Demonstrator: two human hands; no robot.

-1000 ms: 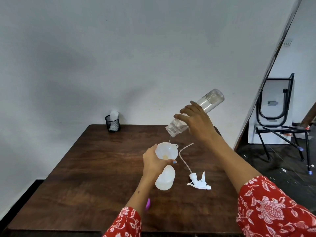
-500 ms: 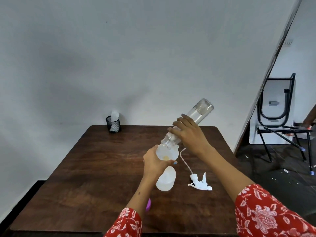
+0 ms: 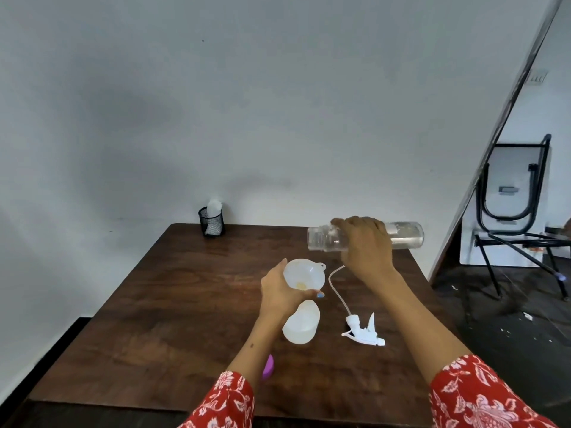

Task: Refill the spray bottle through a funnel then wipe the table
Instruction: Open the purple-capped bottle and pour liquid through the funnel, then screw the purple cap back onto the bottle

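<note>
Spray bottle (image 3: 301,324): white translucent body with its head removed, standing on the wooden table (image 3: 173,307) near the middle, its neck hidden under the left hand.
Funnel (image 3: 304,274): white, seated in the spray bottle's neck, its bowl open towards the camera, a yellowish spot at the bottom of the bowl.
Left hand (image 3: 279,291): forearm reaching forward from a red floral sleeve (image 3: 227,400); fingers and thumb curled round the lower part of the funnel at the bottle's neck, a blue-painted nail showing at the right side.
Clear bottle (image 3: 327,239): long transparent plastic bottle, lying nearly level in the air above the far right part of the table, mouth pointing left, well apart from the funnel.
Right hand (image 3: 366,242): arm stretched forward, wrist bent, fingers wrapped over the top of the clear bottle near its middle, gripping it.
Spray head (image 3: 364,332): white trigger nozzle lying on the table just right of the spray bottle, its thin dip tube curving away towards the funnel.
Purple object (image 3: 268,367): small, on the table, partly hidden behind the left forearm; what it is cannot be told.
Mesh cup (image 3: 211,222): black, at the far left corner of the table, something white inside.
Folded chair (image 3: 519,205): black frame against the wall at the right.
</note>
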